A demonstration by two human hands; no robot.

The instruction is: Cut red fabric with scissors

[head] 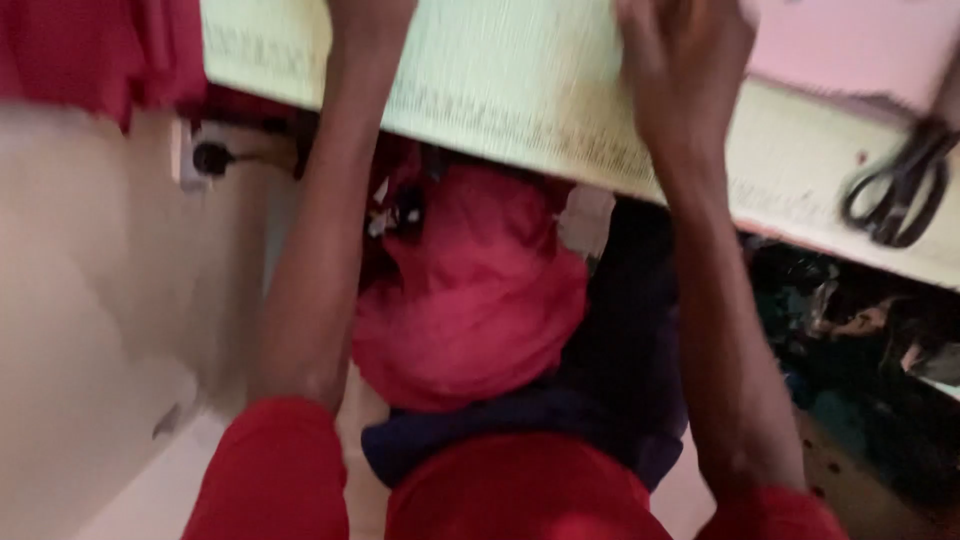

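Note:
Both my arms reach forward onto a pale yellow-green work table [500,90] with a ruled scale along its near edge. My right hand [680,70] lies flat on the table top near the edge, beside a pink cloth [860,45]; the picture is blurred and it seems to grip nothing. Only the wrist of my left hand [368,15] shows, since the hand itself is cut off by the top of the frame. I wear red sleeves [270,470]. Below the table edge sits a bundle of red cloth [470,300] on dark blue cloth [600,400].
Black scissors [900,185] lie on the table at the right. A white wall [90,300] with a socket and plug [205,155] stands to the left. Red fabric [90,50] hangs at the top left. Mixed dark scraps [860,340] pile up under the table at the right.

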